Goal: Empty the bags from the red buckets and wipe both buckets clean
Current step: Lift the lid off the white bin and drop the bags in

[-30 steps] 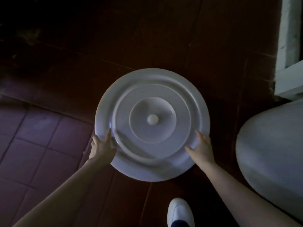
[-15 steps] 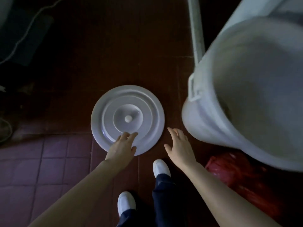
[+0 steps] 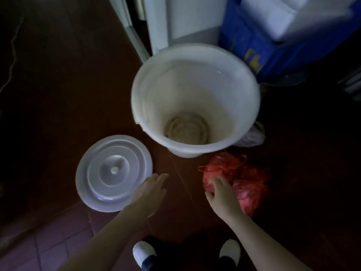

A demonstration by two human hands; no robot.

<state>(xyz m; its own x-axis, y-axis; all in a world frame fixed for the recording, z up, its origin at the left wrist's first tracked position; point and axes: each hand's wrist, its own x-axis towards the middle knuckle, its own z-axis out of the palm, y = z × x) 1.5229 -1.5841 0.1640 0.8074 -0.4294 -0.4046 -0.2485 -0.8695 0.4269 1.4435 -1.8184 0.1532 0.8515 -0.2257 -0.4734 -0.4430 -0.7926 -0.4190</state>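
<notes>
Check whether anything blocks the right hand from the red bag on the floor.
Nothing visible does. The open right hand overlaps the near edge of the red bag in the view; the white bucket stands beyond it, the lid off to the left.

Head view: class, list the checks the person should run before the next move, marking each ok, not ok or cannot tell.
1. The lid is off, lying flat on the floor beside the white bucket: ok.
2. The white bucket stands upright and open: ok.
3. Bucket emptied: something pale lies at its bottom: cannot tell.
4. The left hand is free, fingers straight, holding nothing: ok.
5. Grip on the red bag: the right hand is spread over it, fingers not curled round it: not ok.
</notes>
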